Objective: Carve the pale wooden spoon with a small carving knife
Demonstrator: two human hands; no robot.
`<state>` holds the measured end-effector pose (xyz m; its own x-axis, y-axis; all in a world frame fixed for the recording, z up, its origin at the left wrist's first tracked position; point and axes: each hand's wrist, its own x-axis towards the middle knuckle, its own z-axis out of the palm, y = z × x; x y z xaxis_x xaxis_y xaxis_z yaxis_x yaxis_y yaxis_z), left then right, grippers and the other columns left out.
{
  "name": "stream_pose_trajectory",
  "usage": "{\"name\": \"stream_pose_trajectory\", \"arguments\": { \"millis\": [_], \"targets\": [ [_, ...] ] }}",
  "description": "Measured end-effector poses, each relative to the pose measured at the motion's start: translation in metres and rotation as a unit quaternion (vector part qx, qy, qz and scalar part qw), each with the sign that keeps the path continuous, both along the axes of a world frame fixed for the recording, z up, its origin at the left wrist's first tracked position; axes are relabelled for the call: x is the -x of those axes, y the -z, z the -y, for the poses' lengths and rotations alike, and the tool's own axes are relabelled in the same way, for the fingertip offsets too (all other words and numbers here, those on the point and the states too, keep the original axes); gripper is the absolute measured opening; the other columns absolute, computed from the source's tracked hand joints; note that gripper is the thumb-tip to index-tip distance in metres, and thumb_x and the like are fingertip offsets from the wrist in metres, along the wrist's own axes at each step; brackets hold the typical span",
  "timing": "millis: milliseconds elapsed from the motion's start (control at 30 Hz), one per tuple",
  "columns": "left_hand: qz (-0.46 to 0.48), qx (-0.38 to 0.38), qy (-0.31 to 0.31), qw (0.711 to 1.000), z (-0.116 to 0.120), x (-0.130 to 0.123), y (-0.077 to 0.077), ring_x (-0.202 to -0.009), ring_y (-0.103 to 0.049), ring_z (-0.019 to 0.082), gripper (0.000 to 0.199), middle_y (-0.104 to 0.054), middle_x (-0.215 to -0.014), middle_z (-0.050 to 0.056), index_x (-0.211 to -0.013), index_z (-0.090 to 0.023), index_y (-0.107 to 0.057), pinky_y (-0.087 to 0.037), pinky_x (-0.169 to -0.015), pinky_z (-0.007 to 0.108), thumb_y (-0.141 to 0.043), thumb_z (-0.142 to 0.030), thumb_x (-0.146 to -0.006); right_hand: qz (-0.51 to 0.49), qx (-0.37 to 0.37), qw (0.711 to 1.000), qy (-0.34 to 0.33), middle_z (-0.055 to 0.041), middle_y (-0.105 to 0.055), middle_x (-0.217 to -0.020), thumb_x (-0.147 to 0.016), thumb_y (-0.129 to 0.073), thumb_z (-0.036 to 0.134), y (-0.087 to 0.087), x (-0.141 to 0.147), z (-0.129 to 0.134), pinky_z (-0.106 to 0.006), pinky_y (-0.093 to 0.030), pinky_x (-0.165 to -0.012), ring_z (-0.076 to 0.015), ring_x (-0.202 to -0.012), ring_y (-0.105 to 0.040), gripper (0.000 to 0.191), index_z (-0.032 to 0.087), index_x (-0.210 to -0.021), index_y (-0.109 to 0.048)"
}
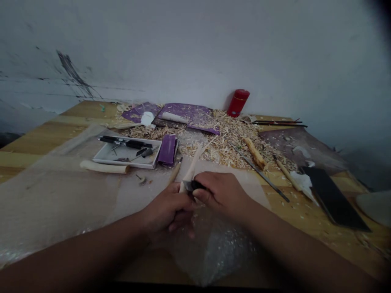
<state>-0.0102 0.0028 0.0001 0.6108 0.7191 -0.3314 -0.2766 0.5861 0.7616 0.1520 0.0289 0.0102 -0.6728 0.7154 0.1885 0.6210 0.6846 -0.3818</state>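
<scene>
Lower left of the frame: wooden table [39,148], overlaid with a clear plastic sheet [61,195]. Centre left: pale wooden billet [104,167], lying loose; white tray [126,161] holding black-handled carving tools [125,143]; purple sanding pad [167,149], just beside the tray.

Lower centre: left hand [166,207], closed round the lower end of a pale tapered wooden blank [192,167], which rises tilted toward the upper right. Right hand [221,193], clamped on a small black-handled knife [193,186], set against the blank, its blade mostly hidden. Hands together, close above bubble wrap [210,252]. Handling note, as judged: hands braced close together favour short, controlled cuts.

Upper centre: heap of wood shavings [226,136]; red canister [238,102], against the wall. Right: steel-shafted gouge [259,173]; black sharpening stone [332,199].
</scene>
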Motion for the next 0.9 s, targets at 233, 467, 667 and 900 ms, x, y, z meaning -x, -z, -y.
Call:
{"name": "stream_pose_trajectory", "arguments": {
  "millis": [233,467,667,900],
  "targets": [
    [-0.028,0.022,-0.020,0.999,0.002,-0.003,-0.001,-0.024,-0.019,0.003,0.014,-0.029,-0.031,-0.012,-0.059,-0.018,-0.041,-0.044,-0.036,0.024,-0.046,-0.006,-0.064,0.052,-0.070,0.995,0.049,-0.0016,-0.054,-0.070,-0.085,-0.024,0.048,-0.001,-0.004,-0.003,-0.024,-0.026,-0.056,-0.0136,-0.064,-0.048,0.039,0.019,-0.080,-0.050],
    [-0.029,0.015,-0.003,0.999,0.006,-0.004,0.001,-0.024,-0.022,0.003,0.018,-0.033,-0.032,-0.011,-0.054,-0.018,-0.037,-0.043,-0.037,0.024,-0.047,-0.008,-0.064,0.076,-0.138,0.963,0.218,-0.0038,-0.058,-0.076,-0.085,-0.024,0.045,-0.004,-0.028,-0.021,-0.024,-0.026,-0.054,-0.0162,-0.068,-0.052,0.039,0.019,-0.088,-0.052],
    [-0.038,0.009,-0.045,0.998,0.002,-0.005,0.000,-0.024,-0.020,0.003,0.017,-0.029,-0.030,-0.012,-0.054,-0.019,-0.037,-0.044,-0.038,0.026,-0.048,-0.010,-0.065,0.005,-0.083,0.987,0.135,-0.0019,-0.057,-0.071,-0.085,-0.023,0.046,-0.007,-0.022,-0.011,-0.023,-0.028,-0.054,-0.0144,-0.065,-0.052,0.039,0.018,-0.086,-0.050],
    [-0.067,-0.002,-0.039,0.997,0.001,-0.003,-0.001,-0.025,-0.020,0.002,0.010,-0.028,-0.028,-0.011,-0.056,-0.015,-0.048,-0.046,-0.040,0.027,-0.046,-0.007,-0.062,0.044,-0.015,0.999,0.016,-0.0023,-0.057,-0.073,-0.085,-0.022,0.048,-0.001,0.002,0.003,-0.024,-0.028,-0.057,-0.0138,-0.066,-0.051,0.041,0.018,-0.083,-0.050]
  ]
}}
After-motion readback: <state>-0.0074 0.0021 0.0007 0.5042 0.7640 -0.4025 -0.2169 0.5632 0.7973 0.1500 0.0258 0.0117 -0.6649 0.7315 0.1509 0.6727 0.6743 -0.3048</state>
